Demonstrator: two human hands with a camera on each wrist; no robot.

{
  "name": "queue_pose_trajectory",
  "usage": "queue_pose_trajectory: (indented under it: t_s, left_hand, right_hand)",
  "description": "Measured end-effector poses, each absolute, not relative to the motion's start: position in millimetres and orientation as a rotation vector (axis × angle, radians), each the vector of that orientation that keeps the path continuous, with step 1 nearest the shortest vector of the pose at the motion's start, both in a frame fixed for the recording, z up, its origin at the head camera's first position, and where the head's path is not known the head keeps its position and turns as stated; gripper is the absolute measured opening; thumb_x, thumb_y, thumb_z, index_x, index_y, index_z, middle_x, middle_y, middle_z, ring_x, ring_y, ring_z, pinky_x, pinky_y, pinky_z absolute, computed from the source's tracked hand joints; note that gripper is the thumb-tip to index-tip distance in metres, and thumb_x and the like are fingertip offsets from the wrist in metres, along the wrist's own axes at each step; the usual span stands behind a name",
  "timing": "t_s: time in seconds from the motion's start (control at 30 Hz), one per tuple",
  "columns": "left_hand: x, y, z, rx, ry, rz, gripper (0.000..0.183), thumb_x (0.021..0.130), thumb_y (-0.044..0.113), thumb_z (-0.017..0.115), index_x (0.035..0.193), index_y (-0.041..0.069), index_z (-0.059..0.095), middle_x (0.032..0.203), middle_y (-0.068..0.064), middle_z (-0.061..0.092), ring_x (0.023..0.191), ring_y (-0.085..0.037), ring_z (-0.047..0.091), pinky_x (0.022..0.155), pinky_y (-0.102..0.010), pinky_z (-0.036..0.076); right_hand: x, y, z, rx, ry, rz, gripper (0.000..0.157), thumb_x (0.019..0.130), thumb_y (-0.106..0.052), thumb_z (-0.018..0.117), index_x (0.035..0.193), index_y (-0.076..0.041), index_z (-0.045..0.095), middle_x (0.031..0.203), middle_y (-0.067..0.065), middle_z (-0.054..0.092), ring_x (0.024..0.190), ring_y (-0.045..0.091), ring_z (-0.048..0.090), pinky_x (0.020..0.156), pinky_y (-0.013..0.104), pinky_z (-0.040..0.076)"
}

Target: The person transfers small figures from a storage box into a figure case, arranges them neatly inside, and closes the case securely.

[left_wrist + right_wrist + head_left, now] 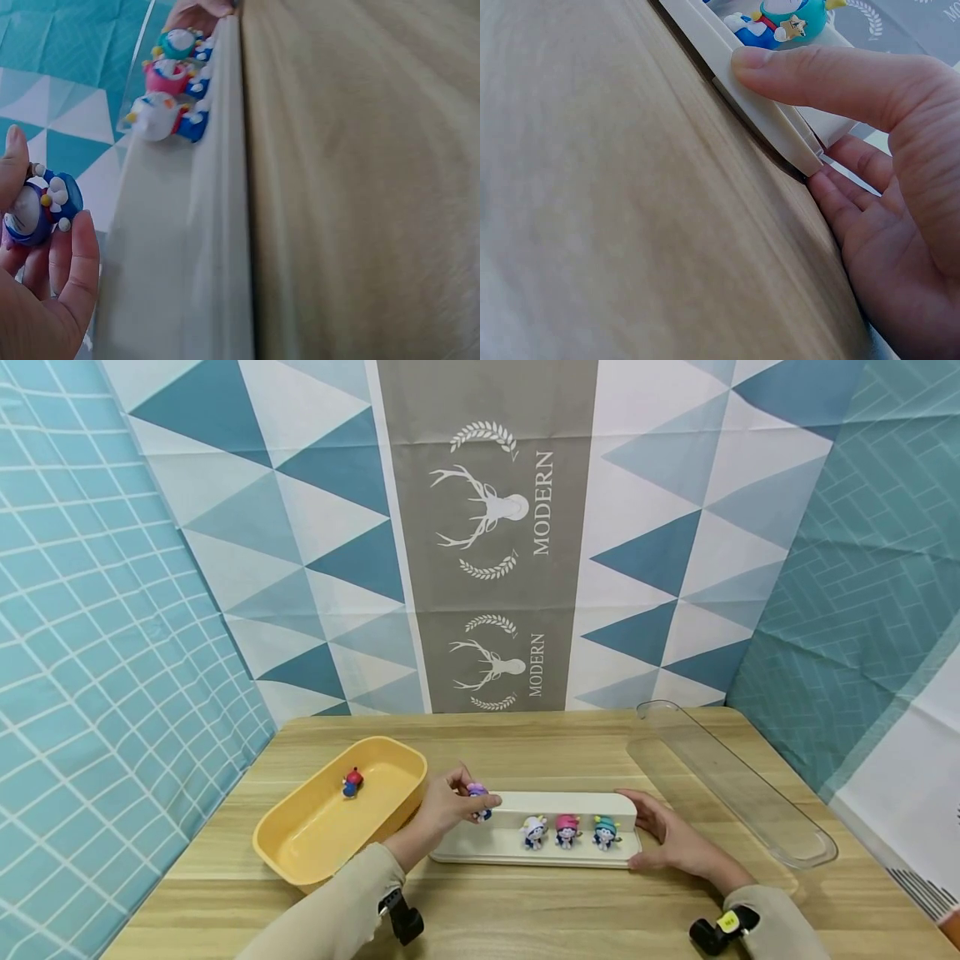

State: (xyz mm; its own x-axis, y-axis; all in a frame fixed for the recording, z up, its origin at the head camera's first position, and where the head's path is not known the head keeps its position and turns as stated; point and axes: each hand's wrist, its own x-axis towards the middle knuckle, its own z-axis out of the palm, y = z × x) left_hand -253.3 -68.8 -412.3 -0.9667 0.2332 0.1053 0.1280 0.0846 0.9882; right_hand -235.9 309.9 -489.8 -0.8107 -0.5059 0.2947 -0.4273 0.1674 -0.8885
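In the head view my left hand pinches a small figurine with a purple cap over the left part of a white display base. The left wrist view shows that figurine between thumb and fingers, its blue body facing outward. Three more figurines stand in a row on the base: one with a white cap, one with a pink cap and one with a teal cap. My right hand grips the base's right end, thumb on its front edge in the right wrist view.
A yellow bin stands on the left of the wooden table, with a red-capped figurine inside. At the right lies a long clear plastic cover. Patterned cloths hang behind and at both sides.
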Motion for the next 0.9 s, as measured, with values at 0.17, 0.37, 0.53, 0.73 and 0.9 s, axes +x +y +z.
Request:
queue_pose_trajectory:
  t_s: [0.17, 0.37, 0.53, 0.73, 0.9]
  left_hand:
    - [-248.8, -63.4, -420.4, 0.447, 2.309, 1.96, 0.037, 0.075, 0.002, 0.086, 0.079, -0.002, 0.05, 0.069, -0.001, 0.059, 0.056, -0.013, 0.06, 0.055, -0.031, 0.057]
    - [-244.5, -59.1, -426.7, 0.564, 2.488, 1.872, 0.04, 0.07, 0.008, 0.091, 0.073, 0.001, 0.051, 0.063, 0.002, 0.06, 0.054, -0.009, 0.057, 0.051, -0.026, 0.051]
    - [-239.3, -54.9, -433.7, 0.727, 2.7, 1.698, 0.043, 0.065, 0.016, 0.094, 0.069, 0.009, 0.053, 0.062, 0.008, 0.054, 0.056, -0.002, 0.048, 0.049, -0.019, 0.039]
    - [-234.7, -52.3, -439.7, 0.879, 2.874, 1.494, 0.046, 0.065, 0.026, 0.094, 0.068, 0.014, 0.05, 0.067, 0.011, 0.053, 0.057, 0.0, 0.043, 0.051, -0.02, 0.04]
    - [-234.3, -50.9, -439.4, 0.989, 3.064, 1.243, 0.05, 0.064, 0.033, 0.093, 0.067, 0.016, 0.046, 0.068, 0.011, 0.048, 0.059, -0.002, 0.038, 0.053, -0.02, 0.037]
  right_hand:
    - [-236.2, 309.7, -490.1, -0.952, 2.342, -1.743, 0.097, 0.074, 0.0, 0.085, 0.151, 0.007, 0.026, 0.145, 0.036, 0.033, 0.127, -0.005, 0.044, 0.103, 0.011, 0.032]
    - [-235.6, 309.5, -489.1, -0.954, 2.345, -1.744, 0.097, 0.074, -0.001, 0.085, 0.15, 0.008, 0.025, 0.145, 0.036, 0.033, 0.127, -0.005, 0.044, 0.102, 0.011, 0.032]
    - [-235.0, 309.6, -487.9, -0.952, 2.344, -1.754, 0.099, 0.073, -0.001, 0.085, 0.15, 0.01, 0.024, 0.145, 0.036, 0.032, 0.127, -0.005, 0.045, 0.102, 0.011, 0.033]
    - [-234.9, 309.6, -488.1, -0.944, 2.345, -1.751, 0.099, 0.073, -0.001, 0.085, 0.15, 0.01, 0.024, 0.145, 0.034, 0.034, 0.127, -0.004, 0.045, 0.102, 0.011, 0.033]
    - [-234.3, 309.8, -488.3, -0.934, 2.349, -1.755, 0.099, 0.073, -0.002, 0.085, 0.15, 0.01, 0.024, 0.145, 0.034, 0.035, 0.126, -0.004, 0.045, 0.102, 0.011, 0.033]
